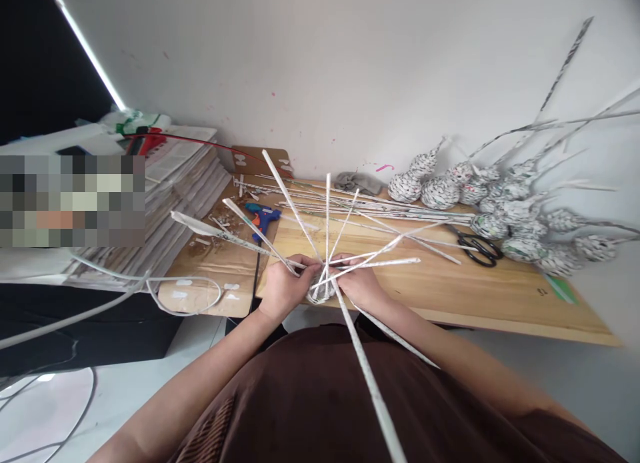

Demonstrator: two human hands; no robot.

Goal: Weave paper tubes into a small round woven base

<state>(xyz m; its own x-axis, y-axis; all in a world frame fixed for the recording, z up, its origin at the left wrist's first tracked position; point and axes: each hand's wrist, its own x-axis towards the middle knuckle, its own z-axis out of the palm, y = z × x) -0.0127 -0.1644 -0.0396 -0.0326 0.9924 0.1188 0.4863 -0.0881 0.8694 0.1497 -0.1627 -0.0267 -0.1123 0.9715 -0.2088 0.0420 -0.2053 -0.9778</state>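
Observation:
At the front edge of the wooden board, my hands hold a small woven paper piece [316, 295], with several long rolled-paper sticks fanning out from it. My left hand [286, 283] grips its left side, fingers closed at the base of the sticks. On the other side, my right hand [357, 284] is closed on the weave and the sticks near it. One long paper stick [363, 356] runs down toward me across my dark shirt. The fingertips partly cover the woven part.
Loose paper sticks [320, 201] lie along the back of the board [450, 283]. Black scissors [480, 248] lie at right, before several woven gourd-shaped pieces [440, 193]. A blue glue gun [263, 219] lies at left, beside a tall paper stack [195, 176]. A white cable [185, 278] loops at front left.

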